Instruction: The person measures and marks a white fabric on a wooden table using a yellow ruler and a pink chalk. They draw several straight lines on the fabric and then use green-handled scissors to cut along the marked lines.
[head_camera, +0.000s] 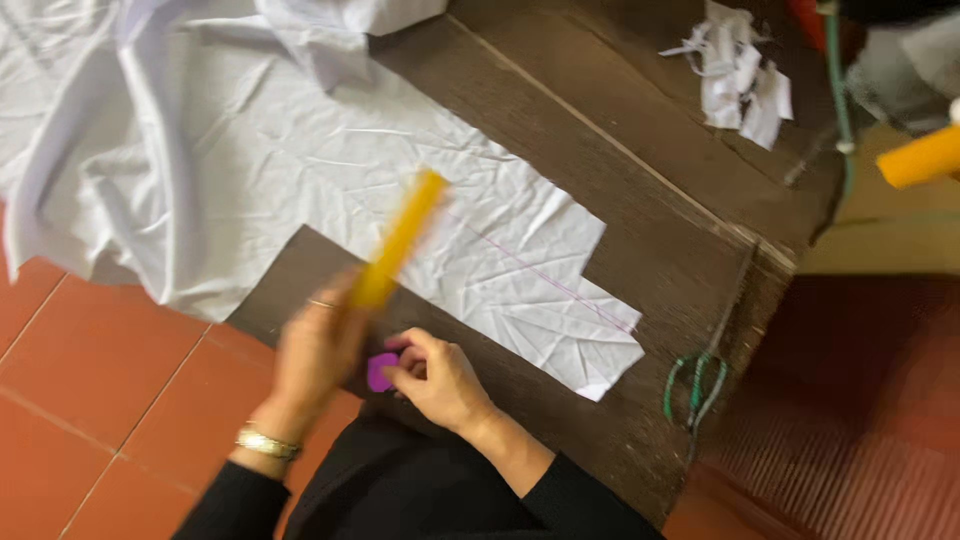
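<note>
Head view. R hand (440, 378) pinches a small purple chalk piece (381, 371) between thumb and fingertips, low over the dark wooden table (660, 250). L hand (318, 350), just beside it, fingers wrapped round the near end of a yellow ruler (405, 240); ruler blurred, long axis running up and away to the right, over the white cloth (330, 170). Cloth lies beyond both hands, faint pink line (540, 270) along it. Farther right: green-handled scissors (700, 375) at the table edge; far corner, white scraps (740, 75). Red tiled floor (90, 380) at left.
</note>
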